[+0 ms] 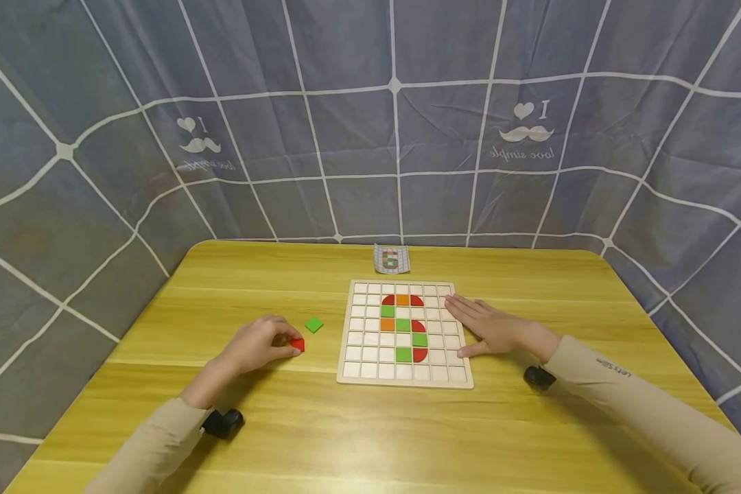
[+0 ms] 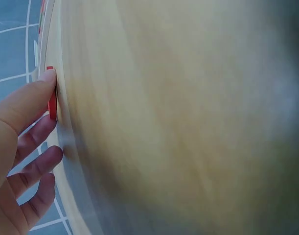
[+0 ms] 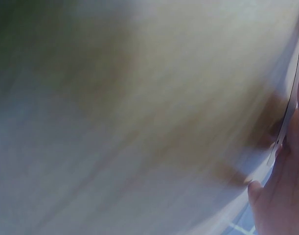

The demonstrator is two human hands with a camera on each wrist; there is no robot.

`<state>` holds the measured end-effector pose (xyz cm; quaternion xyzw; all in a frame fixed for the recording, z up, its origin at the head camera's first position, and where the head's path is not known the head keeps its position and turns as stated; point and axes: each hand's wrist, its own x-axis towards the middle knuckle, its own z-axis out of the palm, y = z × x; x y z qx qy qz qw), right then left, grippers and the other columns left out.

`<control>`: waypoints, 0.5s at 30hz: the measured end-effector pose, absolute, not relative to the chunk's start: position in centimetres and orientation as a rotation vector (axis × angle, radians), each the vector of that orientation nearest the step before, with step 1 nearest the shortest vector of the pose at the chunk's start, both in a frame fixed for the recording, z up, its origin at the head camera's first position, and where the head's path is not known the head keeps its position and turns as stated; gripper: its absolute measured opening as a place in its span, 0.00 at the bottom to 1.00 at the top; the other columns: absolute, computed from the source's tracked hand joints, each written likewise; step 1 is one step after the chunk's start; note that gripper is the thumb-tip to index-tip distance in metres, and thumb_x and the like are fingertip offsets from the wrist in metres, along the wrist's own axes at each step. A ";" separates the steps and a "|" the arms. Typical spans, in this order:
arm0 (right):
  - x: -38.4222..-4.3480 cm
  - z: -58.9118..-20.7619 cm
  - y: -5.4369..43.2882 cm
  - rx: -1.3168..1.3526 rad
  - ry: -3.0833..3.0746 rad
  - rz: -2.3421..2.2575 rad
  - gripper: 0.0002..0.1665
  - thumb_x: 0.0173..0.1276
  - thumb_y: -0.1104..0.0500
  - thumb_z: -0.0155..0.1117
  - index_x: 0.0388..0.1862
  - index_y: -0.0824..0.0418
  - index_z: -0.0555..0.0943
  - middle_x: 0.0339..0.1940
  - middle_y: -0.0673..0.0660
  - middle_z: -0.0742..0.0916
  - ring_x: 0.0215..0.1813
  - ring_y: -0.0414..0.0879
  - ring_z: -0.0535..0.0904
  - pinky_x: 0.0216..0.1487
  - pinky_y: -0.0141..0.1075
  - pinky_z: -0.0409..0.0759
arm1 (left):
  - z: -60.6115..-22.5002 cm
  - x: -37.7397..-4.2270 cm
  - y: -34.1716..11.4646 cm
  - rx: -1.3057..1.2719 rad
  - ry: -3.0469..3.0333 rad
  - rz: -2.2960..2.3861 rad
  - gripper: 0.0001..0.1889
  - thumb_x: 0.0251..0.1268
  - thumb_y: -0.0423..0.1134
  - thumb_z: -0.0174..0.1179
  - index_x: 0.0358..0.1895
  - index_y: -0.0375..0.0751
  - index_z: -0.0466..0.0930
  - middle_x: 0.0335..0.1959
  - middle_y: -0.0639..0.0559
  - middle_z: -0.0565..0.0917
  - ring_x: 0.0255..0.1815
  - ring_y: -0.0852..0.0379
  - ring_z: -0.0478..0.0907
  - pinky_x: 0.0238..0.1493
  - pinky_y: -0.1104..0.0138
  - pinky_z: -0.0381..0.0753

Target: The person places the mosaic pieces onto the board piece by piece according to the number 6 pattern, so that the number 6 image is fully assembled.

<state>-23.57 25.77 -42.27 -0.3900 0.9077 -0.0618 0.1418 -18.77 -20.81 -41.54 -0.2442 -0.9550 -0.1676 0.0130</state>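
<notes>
Between thumb and index finger, my left hand point(image 1: 261, 343) pinches a small red tile point(image 1: 298, 344) low over the table, left of the board. In the left wrist view the red tile point(image 2: 53, 104) shows edge-on, with the other fingers loosely bent below it. A green square tile point(image 1: 313, 324) lies on the table just beyond that hand. My right hand point(image 1: 490, 328) rests with straight fingers on the right edge of the wooden grid board point(image 1: 361, 377). Red rounded pieces point(image 1: 419, 355), green squares point(image 1: 403, 355) and orange squares point(image 1: 402, 300) sit in the board's middle cells.
Behind the board lies a small paper card point(image 1: 392, 259) printed with a similar coloured pattern on a grid. The yellow wood table point(image 1: 395, 439) ends at a grey-blue curtain point(image 1: 358, 137) with white lines. Dark wrist cameras point(image 1: 224, 424) hang under both sleeves.
</notes>
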 end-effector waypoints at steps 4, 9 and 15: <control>-23.6 -42.1 25.7 -1.113 2.611 -0.179 0.58 0.67 0.32 0.52 0.77 0.68 0.43 0.79 0.66 0.46 0.79 0.63 0.41 0.74 0.60 0.46 | -41.5 -18.9 -20.7 -0.769 -2.991 -0.483 0.10 0.54 0.46 0.70 0.39 0.50 0.87 0.33 0.60 0.83 0.31 0.65 0.74 0.31 0.70 0.72; -23.6 -42.1 25.6 -1.117 2.606 -0.173 0.57 0.67 0.33 0.52 0.77 0.68 0.43 0.79 0.66 0.46 0.79 0.63 0.41 0.74 0.60 0.46 | -41.4 -18.8 -20.6 -0.803 -2.953 -0.443 0.10 0.53 0.46 0.70 0.38 0.50 0.87 0.31 0.61 0.82 0.29 0.65 0.74 0.29 0.71 0.71; -23.6 -42.0 25.6 -1.114 2.594 -0.190 0.57 0.68 0.35 0.54 0.77 0.69 0.43 0.79 0.66 0.46 0.79 0.63 0.41 0.74 0.60 0.46 | -41.3 -18.8 -20.4 -0.840 -2.895 -0.415 0.10 0.49 0.46 0.72 0.35 0.50 0.87 0.30 0.62 0.82 0.27 0.67 0.72 0.27 0.72 0.70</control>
